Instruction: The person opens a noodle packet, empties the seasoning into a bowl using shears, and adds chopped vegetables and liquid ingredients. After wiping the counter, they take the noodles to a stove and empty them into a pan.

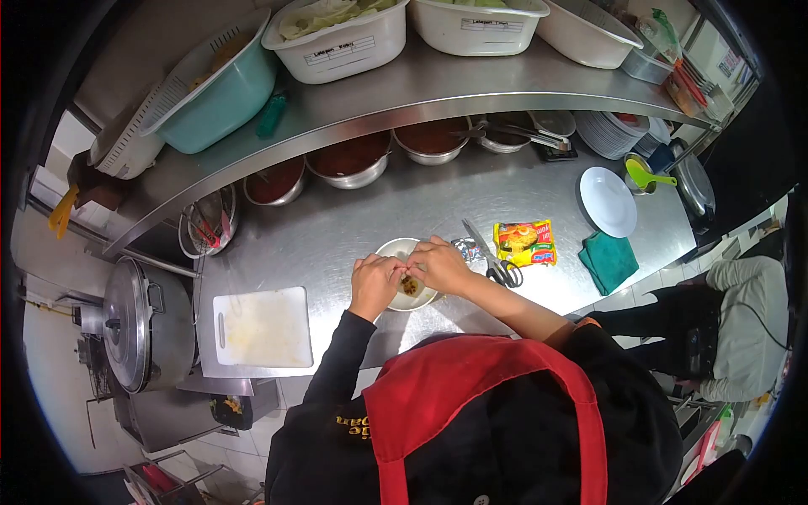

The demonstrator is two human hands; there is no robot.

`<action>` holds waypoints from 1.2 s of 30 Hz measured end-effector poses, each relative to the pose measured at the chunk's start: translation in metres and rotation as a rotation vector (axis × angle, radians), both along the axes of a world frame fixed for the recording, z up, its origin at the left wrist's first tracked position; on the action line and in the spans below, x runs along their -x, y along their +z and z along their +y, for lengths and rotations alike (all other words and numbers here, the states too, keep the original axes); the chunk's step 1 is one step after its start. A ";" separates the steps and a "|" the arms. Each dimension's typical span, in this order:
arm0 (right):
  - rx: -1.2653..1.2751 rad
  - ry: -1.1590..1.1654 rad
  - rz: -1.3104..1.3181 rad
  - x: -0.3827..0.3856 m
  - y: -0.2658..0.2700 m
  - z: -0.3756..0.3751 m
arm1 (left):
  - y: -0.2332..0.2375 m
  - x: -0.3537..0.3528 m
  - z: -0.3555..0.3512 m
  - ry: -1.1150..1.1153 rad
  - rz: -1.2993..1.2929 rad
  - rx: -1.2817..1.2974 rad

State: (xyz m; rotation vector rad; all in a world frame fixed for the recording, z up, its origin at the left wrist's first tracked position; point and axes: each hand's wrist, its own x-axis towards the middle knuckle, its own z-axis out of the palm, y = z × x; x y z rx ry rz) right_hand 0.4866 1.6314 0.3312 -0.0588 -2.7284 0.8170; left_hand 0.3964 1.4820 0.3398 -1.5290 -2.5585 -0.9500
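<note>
Over a white bowl [398, 247] on the steel table, my left hand [375, 279] and my right hand [441, 267] meet with their fingertips pinched together. What they pinch is too small and too covered by the fingers to name. A brown, wet-looking seasoning [410, 285] lies in the bowl below them. Just right of my right hand is a small silver sachet [465, 248]. Scissors [495, 259] with black handles lie beside it, blades partly apart. Further right rests a yellow and red instant noodle packet [525, 243].
A white cutting board [263, 326] lies to the left, near a large lidded pot [139, 324]. Metal bowls of red sauce [349, 160] stand under the overhead shelf [404, 94]. A white plate [608, 202] and green cloth [608, 263] are rightward. Another person [745, 328] stands behind, right.
</note>
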 end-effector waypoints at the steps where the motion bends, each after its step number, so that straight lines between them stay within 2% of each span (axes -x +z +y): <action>1: -0.017 -0.011 0.023 0.001 0.000 -0.001 | -0.001 -0.001 0.001 0.010 -0.021 -0.018; 3: -0.050 -0.033 0.067 0.002 -0.002 -0.004 | -0.005 -0.002 0.001 0.029 -0.063 -0.053; 9: -0.010 0.018 -0.102 0.010 -0.001 -0.003 | -0.013 -0.002 0.000 0.071 -0.145 -0.115; 18: -0.216 0.085 -0.160 0.020 -0.007 -0.007 | -0.023 0.000 0.000 0.093 -0.285 -0.150; 21: -0.233 0.064 -0.205 0.020 0.002 -0.004 | -0.016 -0.002 -0.001 0.125 -0.117 -0.109; 27: -0.194 0.102 -0.080 0.018 0.004 0.005 | 0.004 -0.006 -0.008 0.149 -0.055 -0.035; 33: -0.163 0.088 0.031 0.010 -0.001 0.008 | -0.003 -0.022 -0.038 0.357 -0.169 -0.218; 36: -0.119 0.101 0.093 0.010 -0.012 0.014 | 0.006 -0.047 -0.065 0.568 -0.352 -0.322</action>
